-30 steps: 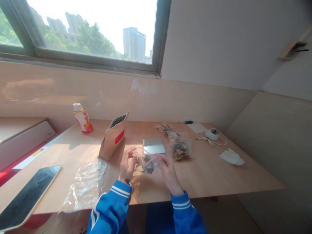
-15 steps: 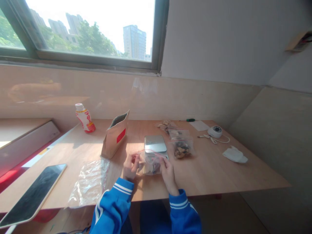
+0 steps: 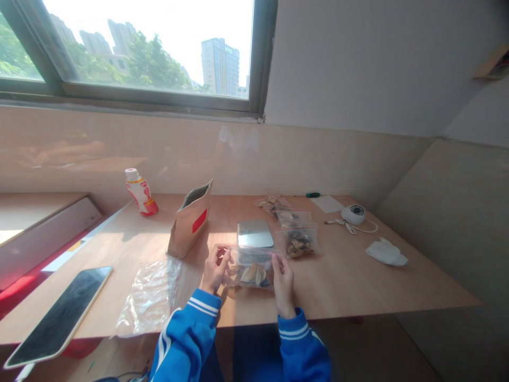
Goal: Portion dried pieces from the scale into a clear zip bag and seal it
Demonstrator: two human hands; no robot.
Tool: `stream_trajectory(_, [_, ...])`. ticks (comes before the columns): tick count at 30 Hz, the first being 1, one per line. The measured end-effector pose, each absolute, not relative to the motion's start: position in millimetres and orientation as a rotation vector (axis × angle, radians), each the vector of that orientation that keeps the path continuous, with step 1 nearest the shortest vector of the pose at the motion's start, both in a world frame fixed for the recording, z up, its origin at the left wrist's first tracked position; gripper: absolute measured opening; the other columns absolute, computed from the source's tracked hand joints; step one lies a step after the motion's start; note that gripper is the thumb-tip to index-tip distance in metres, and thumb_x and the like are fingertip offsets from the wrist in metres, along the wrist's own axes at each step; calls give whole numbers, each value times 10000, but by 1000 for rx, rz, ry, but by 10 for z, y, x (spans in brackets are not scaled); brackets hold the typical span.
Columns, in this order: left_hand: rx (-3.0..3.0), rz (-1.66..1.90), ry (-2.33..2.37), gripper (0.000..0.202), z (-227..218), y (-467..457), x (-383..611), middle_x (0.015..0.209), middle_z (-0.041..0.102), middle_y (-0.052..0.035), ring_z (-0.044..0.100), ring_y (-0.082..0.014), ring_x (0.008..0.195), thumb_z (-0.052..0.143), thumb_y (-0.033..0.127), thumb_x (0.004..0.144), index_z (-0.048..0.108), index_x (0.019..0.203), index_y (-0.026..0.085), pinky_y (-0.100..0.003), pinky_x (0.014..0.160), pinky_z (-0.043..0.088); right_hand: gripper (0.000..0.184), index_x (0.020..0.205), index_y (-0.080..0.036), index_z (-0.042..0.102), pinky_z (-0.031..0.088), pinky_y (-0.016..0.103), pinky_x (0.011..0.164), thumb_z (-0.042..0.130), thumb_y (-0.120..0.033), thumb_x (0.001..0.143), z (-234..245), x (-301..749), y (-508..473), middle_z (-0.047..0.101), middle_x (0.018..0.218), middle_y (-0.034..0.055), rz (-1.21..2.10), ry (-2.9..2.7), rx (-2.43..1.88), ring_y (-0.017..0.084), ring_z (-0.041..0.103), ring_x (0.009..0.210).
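Though transparent, bag (image 3: 252,274) in both hands (image 3: 215,269) (image 3: 283,279).

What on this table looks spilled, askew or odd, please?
No spill is visible. The phone at left looks oddly placed: in this view, its near end juts past the edge of the table. The loose clear bag reaches that edge too.

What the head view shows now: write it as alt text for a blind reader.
A person's left hand and right hand hold a clear bag of pale and dark pieces by its upper corners, before a flat silver-topped device on a table. Left of them: a brown bag, a bottle and a phone; right: more filled bags.
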State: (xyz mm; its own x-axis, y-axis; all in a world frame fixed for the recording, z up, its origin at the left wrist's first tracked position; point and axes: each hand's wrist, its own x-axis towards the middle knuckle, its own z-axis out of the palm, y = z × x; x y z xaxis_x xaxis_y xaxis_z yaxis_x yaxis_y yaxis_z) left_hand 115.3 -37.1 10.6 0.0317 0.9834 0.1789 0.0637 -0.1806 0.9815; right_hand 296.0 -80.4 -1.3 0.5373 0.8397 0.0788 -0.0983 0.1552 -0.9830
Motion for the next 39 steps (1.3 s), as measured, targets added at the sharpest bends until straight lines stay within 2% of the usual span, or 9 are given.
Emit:
stream_trajectory(8, [1404, 1297, 1197, 289, 120, -372, 1167, 724, 588, 34, 551, -78, 415, 543, 476, 825, 481, 816, 195, -178, 322, 375, 513, 924, -159, 688, 401, 251, 509, 565, -640, 791, -40, 2965, -819, 583, 583, -14, 809, -771, -1255, 143, 498, 526])
stream_trajectory(13, [1440, 1346, 1240, 276, 102, -354, 1161, 688, 583, 42, 541, -75, 401, 543, 458, 829, 470, 789, 195, -182, 343, 392, 501, 907, -159, 684, 472, 271, 648, 568, -632, 792, -41, 2949, -800, 685, 772, 43, 794, -808, -1223, 179, 606, 701])
stream_trajectory(17, [1471, 1384, 1271, 273, 91, -355, 1149, 672, 580, 41, 547, -78, 419, 536, 450, 835, 472, 769, 193, -183, 362, 402, 486, 917, -160, 655, 493, 285, 682, 610, -620, 767, -45, 2937, -792, 708, 825, 64, 792, -776, -1191, 194, 641, 749])
stream_trajectory(28, [1509, 1326, 1229, 244, 76, -335, 1147, 659, 573, 49, 548, -88, 415, 534, 435, 826, 474, 790, 202, -190, 359, 403, 413, 874, -168, 641, 501, 312, 703, 611, -572, 795, -53, 2966, -795, 685, 715, 38, 697, -796, -1233, 200, 645, 720])
stream_trajectory(39, [1498, 1309, 1264, 264, 71, -323, 1146, 627, 566, 53, 522, -92, 394, 516, 469, 831, 465, 818, 211, -192, 348, 394, 412, 868, -164, 655, 500, 292, 688, 646, -562, 759, -58, 2941, -764, 706, 811, 63, 747, -732, -1189, 204, 645, 780])
